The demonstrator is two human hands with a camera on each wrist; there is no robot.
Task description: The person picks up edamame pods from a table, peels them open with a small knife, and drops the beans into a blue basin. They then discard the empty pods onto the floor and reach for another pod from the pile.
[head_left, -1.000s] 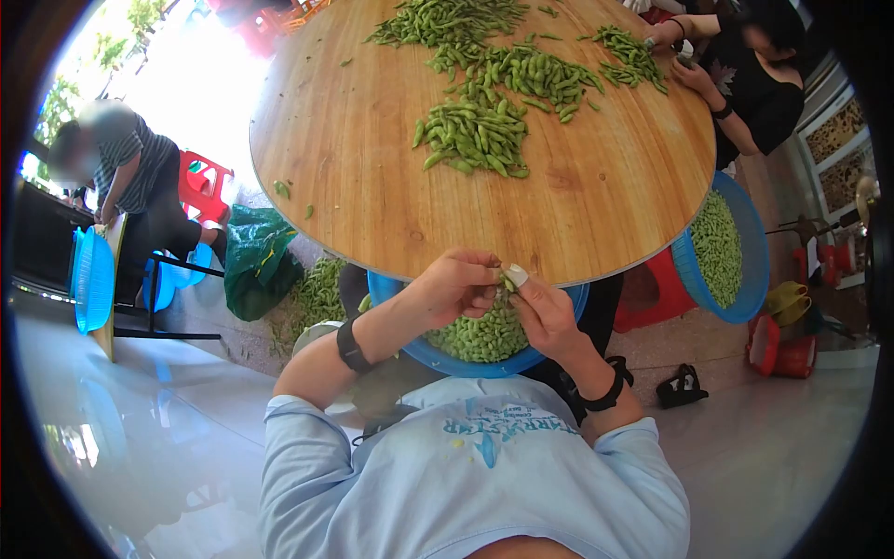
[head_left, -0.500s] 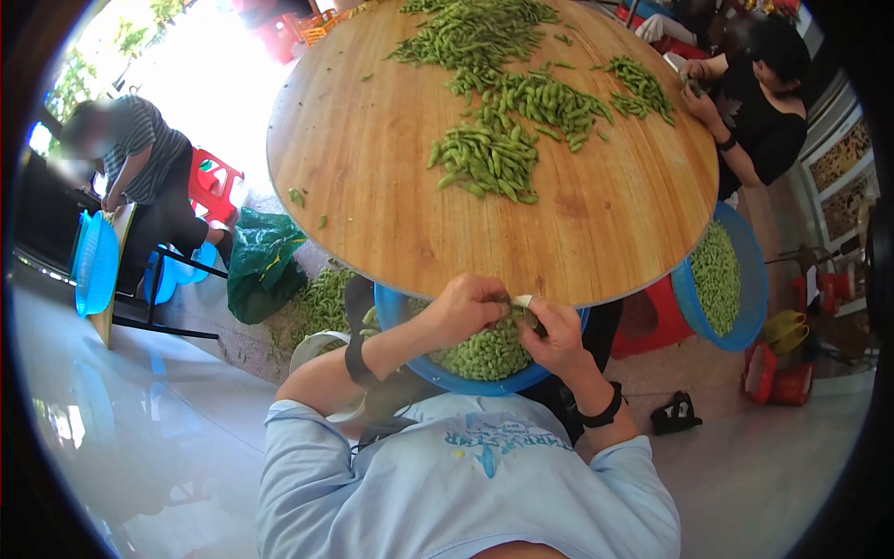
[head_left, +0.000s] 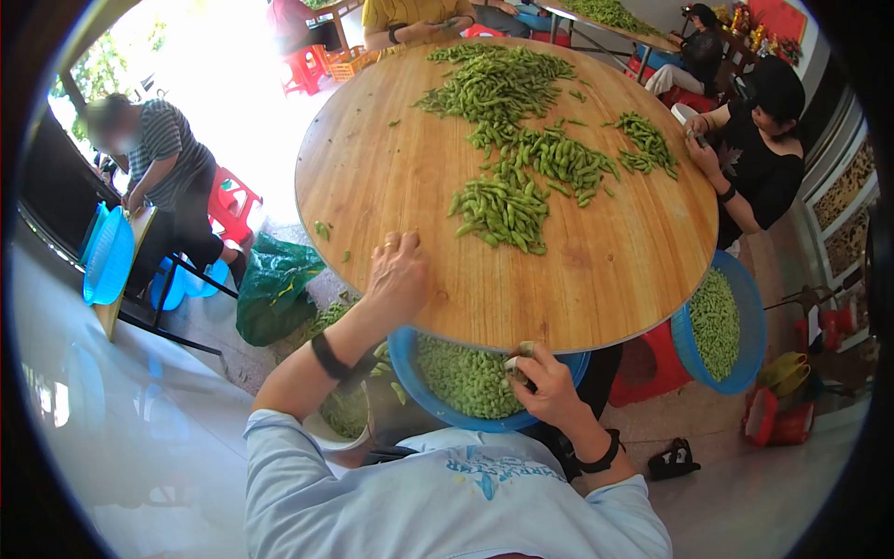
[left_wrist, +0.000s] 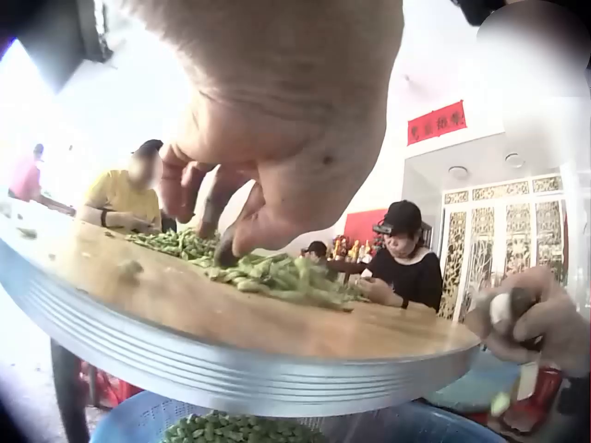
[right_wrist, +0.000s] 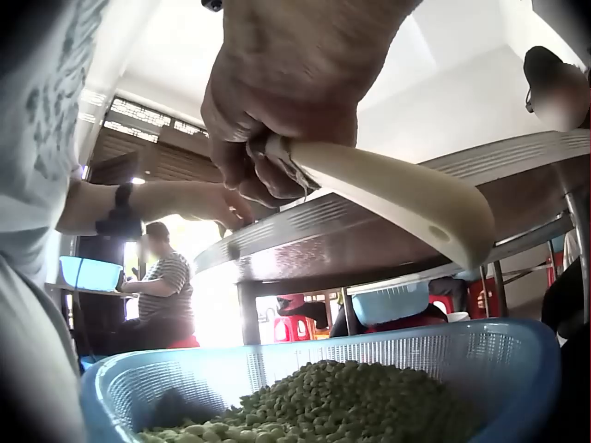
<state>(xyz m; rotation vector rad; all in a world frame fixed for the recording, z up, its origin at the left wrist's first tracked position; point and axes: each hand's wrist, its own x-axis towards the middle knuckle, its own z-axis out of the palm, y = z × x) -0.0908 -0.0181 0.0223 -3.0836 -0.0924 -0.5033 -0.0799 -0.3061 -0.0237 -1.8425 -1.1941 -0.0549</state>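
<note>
Left hand [head_left: 399, 270] has left the basket [head_left: 406, 359], now flat, empty on bench [head_left: 596, 270] | pod pile [head_left: 503, 210] beyond, nearer it | right hand [head_left: 545, 382] grips white tool [right_wrist: 397, 198] over basket

I see a smooth, glossy wooden table [head_left: 596, 270] with a ribbed metal rim. Below sits a blue perforated plastic basket [right_wrist: 480, 365].
</note>
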